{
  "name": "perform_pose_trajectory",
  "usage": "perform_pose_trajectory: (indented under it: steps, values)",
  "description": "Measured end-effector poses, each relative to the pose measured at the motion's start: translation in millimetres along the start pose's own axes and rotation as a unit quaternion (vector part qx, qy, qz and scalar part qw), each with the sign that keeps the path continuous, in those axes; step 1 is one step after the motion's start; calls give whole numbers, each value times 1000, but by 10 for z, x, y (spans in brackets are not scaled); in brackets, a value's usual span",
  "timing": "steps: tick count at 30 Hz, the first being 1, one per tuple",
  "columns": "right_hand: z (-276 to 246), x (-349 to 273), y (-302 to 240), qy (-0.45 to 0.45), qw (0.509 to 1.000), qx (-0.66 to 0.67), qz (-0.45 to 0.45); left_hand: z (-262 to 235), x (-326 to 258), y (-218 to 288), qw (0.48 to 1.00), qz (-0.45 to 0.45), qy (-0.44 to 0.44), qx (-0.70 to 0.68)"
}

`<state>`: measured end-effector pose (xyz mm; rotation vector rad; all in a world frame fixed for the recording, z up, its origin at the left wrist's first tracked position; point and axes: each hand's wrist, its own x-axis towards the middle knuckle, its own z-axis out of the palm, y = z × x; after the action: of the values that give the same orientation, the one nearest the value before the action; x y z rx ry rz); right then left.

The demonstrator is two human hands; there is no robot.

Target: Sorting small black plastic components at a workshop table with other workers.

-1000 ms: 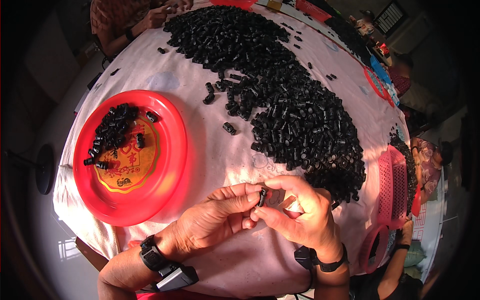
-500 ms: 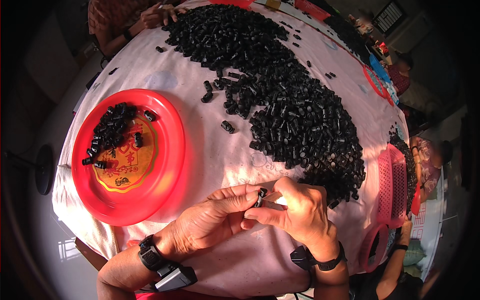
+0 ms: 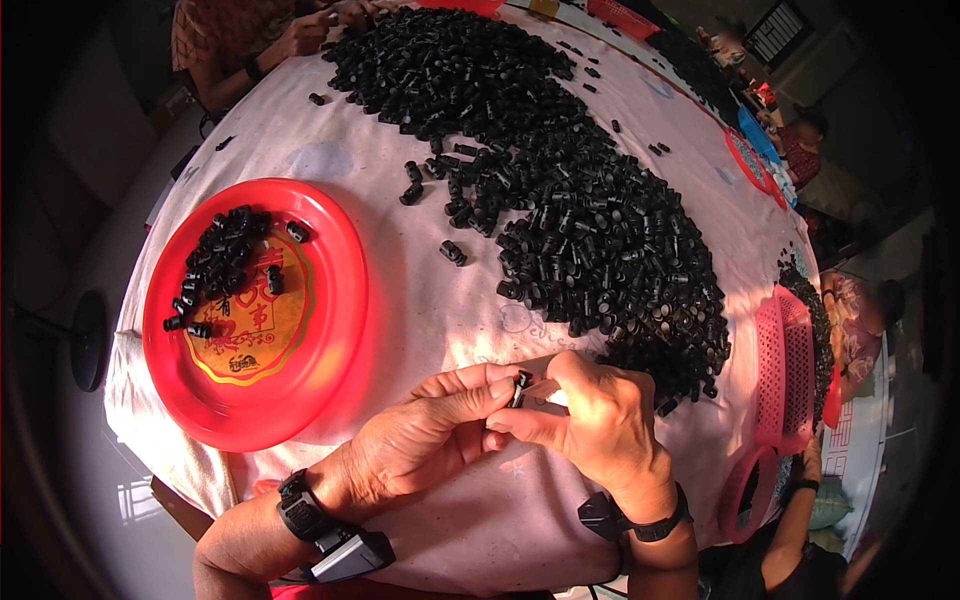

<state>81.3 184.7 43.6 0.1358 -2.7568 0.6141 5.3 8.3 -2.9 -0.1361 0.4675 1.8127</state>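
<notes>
My left hand [image 3: 425,435] pinches a small black plastic cylinder-shaped part [image 3: 519,390] between thumb and fingertips, above the near edge of the table. Close against it, my right hand [image 3: 605,425] is closed, thumb and forefinger meeting beside the part. A thin pale sliver shows between the right fingers, too small and bright to name. Beyond both hands spreads a large heap of similar black parts [image 3: 610,245]. To the left, a round red plastic tray [image 3: 335,360] holds a cluster of these parts [image 3: 230,245] on its printed yellow centre.
A pale pink cloth [image 3: 410,320] covers the table. One loose part [image 3: 453,253] lies between tray and heap. Pink perforated baskets [image 3: 770,375] stand along the right edge. Across the table, another person's hands [image 3: 310,35] work by the heap; another person's arm [image 3: 795,520] shows lower right.
The black part has turned slightly in my left fingertips, and my right fingers have shifted a little beside it. Across the table, the other person's hands have moved slightly. Tray and heap stay put.
</notes>
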Motion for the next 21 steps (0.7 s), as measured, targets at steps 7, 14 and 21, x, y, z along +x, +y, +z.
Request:
perform_pose_trajectory:
  steps: [7,14,21]
  values:
    - [12,1,-13,-10,1000,-24,4,-7,3,1,1000,6,15,4]
    - [59,-17,47,0,1000,-21,-12,-1,10,-1,1000,12,9,-3]
    - [81,-31,91,-5,1000,-21,-21,-6,22,-11,1000,11,5,-2]
